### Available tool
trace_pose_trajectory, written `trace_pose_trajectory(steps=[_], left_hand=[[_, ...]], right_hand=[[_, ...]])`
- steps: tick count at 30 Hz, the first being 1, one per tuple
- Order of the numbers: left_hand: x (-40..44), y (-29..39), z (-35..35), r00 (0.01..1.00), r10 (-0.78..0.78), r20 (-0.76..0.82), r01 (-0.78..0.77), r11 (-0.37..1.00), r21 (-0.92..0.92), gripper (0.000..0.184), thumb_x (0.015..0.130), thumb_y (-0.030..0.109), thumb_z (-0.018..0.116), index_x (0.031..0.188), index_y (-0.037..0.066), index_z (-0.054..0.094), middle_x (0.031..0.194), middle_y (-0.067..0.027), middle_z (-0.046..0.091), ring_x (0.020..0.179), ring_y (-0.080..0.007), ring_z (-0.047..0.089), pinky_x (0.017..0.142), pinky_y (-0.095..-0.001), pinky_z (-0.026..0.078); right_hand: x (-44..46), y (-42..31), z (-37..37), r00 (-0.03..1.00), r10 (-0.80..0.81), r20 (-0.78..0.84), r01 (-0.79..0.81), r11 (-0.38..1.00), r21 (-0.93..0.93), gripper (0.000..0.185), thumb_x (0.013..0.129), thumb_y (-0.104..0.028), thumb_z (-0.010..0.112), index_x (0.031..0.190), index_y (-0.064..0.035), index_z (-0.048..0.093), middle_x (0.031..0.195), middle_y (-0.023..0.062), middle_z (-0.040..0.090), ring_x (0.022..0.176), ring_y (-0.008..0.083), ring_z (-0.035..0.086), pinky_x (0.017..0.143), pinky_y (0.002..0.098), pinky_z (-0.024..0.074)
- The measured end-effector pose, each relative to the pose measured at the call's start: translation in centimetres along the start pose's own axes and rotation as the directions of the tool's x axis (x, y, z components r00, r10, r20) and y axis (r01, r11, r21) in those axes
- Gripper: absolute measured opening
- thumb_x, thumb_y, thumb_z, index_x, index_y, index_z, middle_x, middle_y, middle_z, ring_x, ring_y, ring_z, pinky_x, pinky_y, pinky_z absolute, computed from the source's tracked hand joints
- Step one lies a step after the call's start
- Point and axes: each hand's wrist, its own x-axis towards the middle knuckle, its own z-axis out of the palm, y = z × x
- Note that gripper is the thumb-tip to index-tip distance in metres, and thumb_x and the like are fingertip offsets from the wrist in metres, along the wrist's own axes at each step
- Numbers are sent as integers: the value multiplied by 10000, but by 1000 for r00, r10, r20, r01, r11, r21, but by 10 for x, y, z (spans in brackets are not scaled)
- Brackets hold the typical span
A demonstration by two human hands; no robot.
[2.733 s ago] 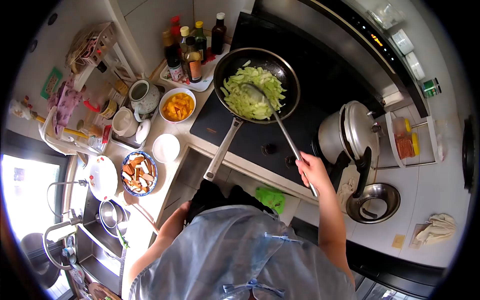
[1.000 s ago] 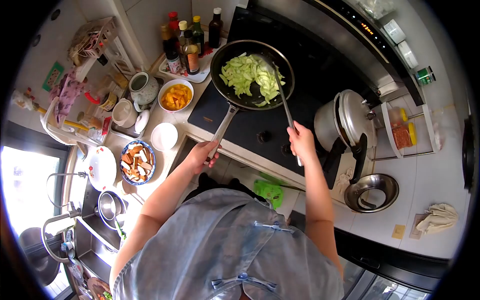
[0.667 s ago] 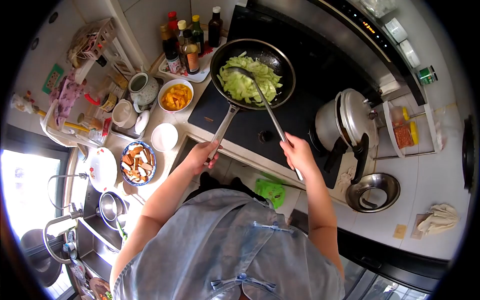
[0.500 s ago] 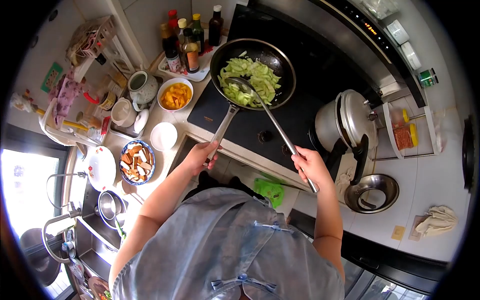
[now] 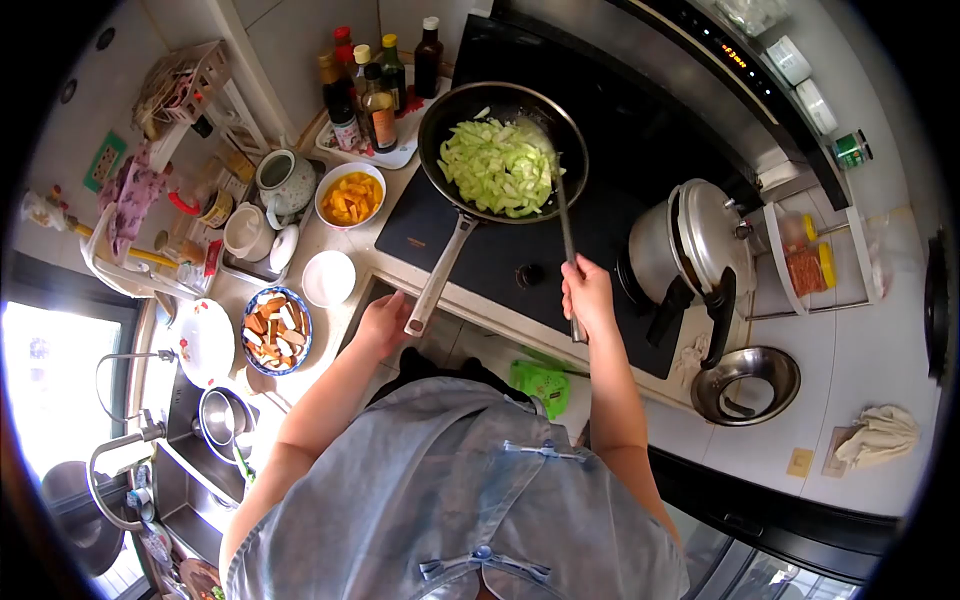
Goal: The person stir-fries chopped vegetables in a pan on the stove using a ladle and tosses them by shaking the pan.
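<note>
A black pan (image 5: 574,160) with sliced pale green vegetable (image 5: 495,165) sits on the dark cooktop. My right hand (image 5: 588,292) is closed round the metal shaft of a long utensil (image 5: 566,215), its head at the pan's right inner side, partly blurred. The pan's handle (image 5: 442,275) points toward my body. Just left of the handle's end is my left hand (image 5: 384,322), fingers loosely bent and not wrapped round it.
Left of the pan are sauce bottles (image 5: 380,108), a bowl of orange pieces (image 5: 352,198), a white bowl (image 5: 328,279) and a bowl of brown-and-white pieces (image 5: 276,331). A pressure cooker (image 5: 665,245) and a metal basin (image 5: 785,385) stand on the right.
My left hand took hold of the pan handle earlier and has now let it go, moving slightly left. The utensil has swept from the pan's left side to its right; the vegetable has shifted.
</note>
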Motion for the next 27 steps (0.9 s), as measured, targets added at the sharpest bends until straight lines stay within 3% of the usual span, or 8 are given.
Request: trace_pose_trajectory(steps=[6, 9, 13, 17, 18, 20, 23, 27], left_hand=[[-13, -9, -27, 983, -99, -155, 125, 978, 169, 289, 921, 296, 486, 928, 7, 489, 806, -91, 555, 780, -222, 612, 664, -364, 528], [-21, -21, -37, 999, 24, -44, -13, 973, 232, 221, 910, 253, 514, 944, 36, 489, 857, -86, 566, 840, -226, 607, 689, -363, 529], [-33, -14, -27, 996, -65, -56, 74, 983, 167, 152, 895, 179, 523, 980, 58, 487, 935, -92, 579, 903, -231, 597, 716, -361, 527], [-31, -16, -32, 996, -85, -12, 86, 986, 145, 143, 890, 156, 514, 994, 62, 487, 962, -95, 589, 905, -223, 597, 725, -358, 521], [-31, -18, -34, 996, -85, -3, 85, 987, 136, 142, 889, 154, 511, 995, 62, 488, 963, -94, 591, 901, -221, 599, 726, -357, 519], [-34, -15, -32, 995, -93, -27, 96, 984, 148, 144, 890, 161, 511, 994, 64, 490, 952, -91, 596, 889, -217, 602, 721, -350, 517], [-33, -13, -34, 994, -101, -52, 108, 985, 138, 143, 888, 162, 507, 991, 64, 493, 941, -89, 601, 874, -213, 608, 712, -339, 514], [-33, -10, -29, 988, -117, -104, 129, 984, 122, 143, 885, 158, 503, 993, 65, 495, 942, -90, 602, 864, -213, 611, 704, -328, 514]], right_hand=[[-11, -16, -2, 1000, -6, 24, 5, 999, 49, 110, 899, -151, 512, 885, -46, 541, 543, 3, 446, 333, 85, 397, 287, 242, 312], [25, -12, 8, 998, -33, -56, 35, 999, 31, 108, 897, -151, 515, 865, -51, 539, 543, 3, 452, 338, 85, 395, 293, 243, 313], [51, -37, 27, 992, 33, 120, -59, 974, 220, 112, 896, -150, 522, 858, -45, 536, 568, -2, 462, 359, 77, 387, 320, 234, 310], [39, -53, 9, 951, 24, 307, 48, 973, -225, 148, 895, -152, 527, 910, -6, 541, 570, 3, 448, 363, 76, 387, 325, 243, 294], [31, -59, -3, 952, 14, 306, 129, 887, -443, 267, 866, -169, 573, 1051, 22, 544, 592, 81, 518, 465, 137, 517, 406, 318, 391], [10, -60, -36, 834, -331, 442, 551, 451, -702, 384, 836, -174, 595, 1184, -33, 513, 828, 196, 617, 769, 344, 608, 675, 382, 475], [-26, -77, -73, 847, -301, 438, 433, -85, -897, 400, 865, -207, 533, 1245, -111, 452, 813, 140, 590, 674, 341, 595, 609, 425, 493], [-19, -57, -104, 744, -541, 392, 460, -11, -888, 380, 871, -172, 526, 1229, -66, 453, 737, 124, 577, 579, 292, 586, 518, 383, 480]])
